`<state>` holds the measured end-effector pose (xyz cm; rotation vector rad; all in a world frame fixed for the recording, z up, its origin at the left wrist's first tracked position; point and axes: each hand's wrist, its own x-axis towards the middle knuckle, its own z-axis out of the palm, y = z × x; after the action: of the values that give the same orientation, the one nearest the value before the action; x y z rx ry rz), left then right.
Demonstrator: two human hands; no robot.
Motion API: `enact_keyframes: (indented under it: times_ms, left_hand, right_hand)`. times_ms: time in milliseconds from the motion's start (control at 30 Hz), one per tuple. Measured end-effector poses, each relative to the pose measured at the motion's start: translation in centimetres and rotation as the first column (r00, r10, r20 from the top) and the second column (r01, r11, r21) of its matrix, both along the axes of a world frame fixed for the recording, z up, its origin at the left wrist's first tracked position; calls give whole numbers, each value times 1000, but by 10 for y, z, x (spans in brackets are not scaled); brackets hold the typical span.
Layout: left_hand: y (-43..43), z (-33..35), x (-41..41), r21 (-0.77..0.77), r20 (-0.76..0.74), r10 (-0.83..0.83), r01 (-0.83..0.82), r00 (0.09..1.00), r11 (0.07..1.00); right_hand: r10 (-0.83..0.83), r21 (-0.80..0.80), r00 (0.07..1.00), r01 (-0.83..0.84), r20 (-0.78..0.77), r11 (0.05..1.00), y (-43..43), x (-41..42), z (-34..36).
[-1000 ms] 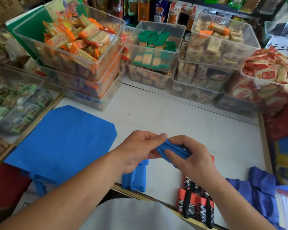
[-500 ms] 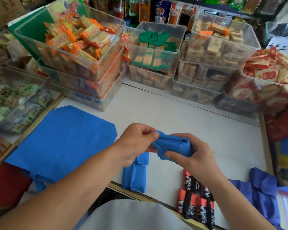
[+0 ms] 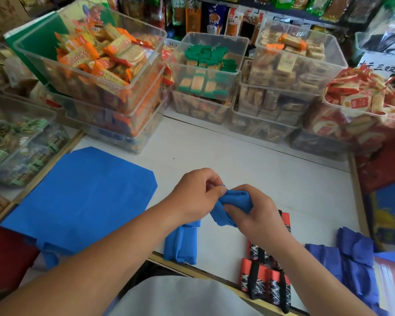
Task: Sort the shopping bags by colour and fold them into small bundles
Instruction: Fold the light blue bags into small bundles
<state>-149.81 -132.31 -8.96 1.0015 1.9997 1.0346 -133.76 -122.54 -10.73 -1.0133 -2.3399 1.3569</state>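
right now i've got the half-rolled blue shopping bag (image 3: 237,200) up off the white counter (image 3: 237,156), centre of frame, btwn both hands. right hand (image 3: 260,216) is curled round its fat rolled end; left hand (image 3: 195,195) pinches a loose edge at the roll's upper-left tip. long axis runs approx upper right to lower left, w/ a tail hanging below the right fingers. i'd say the tuck-in falls to the left hand, it's nearer the free edge. finished blue bundle (image 3: 180,245) lies under the left wrist, by the counter's front edge.
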Motion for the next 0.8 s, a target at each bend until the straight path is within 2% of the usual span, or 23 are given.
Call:
enact_keyframes:
  times_ms: [100,167,267,400,467,600,667,700,800]
  left_hand:
    - [-1,3,-14,70,-42,13,-10,999,997]
    - [-5,0,-19,67,44,11,-14,999,998]
    - [-9,-13,-12,18,218,6,-10,976,1000]
    - [-7,-32,-13,-4,269,104,-107,957,994]
    - [-7,-41,-16,-49,303,109,-99,947,994]
    - [-8,-72,-15,-72,328,140,-123,934,990]
    - [-14,-99,-17,-117,320,147,-115,936,986]
    - [-20,-116,-20,-154,271,144,-104,952,983]
    - [-50,-165,-29,-357,-68,27,-49,997,933]
  right_hand:
    - [-179,-313,979,140,-100,939,1,0,0]
    - [-303,-458,943,210,-137,863,1,1,-1]
    - [-305,-619,937,139,-171,773,0,1,-6]
    - [-331,-743,936,136,-121,656,-4,-9,-18]
    - [-313,-738,948,171,-57,652,-5,-15,-27]
    - [-223,-650,974,189,31,736,-9,-21,-55]
    - [-290,-550,954,282,75,786,-18,-21,-77]
    - [-352,-504,930,356,108,787,-22,-20,-91]
    - [-461,-426,855,519,239,741,-32,-7,-138]
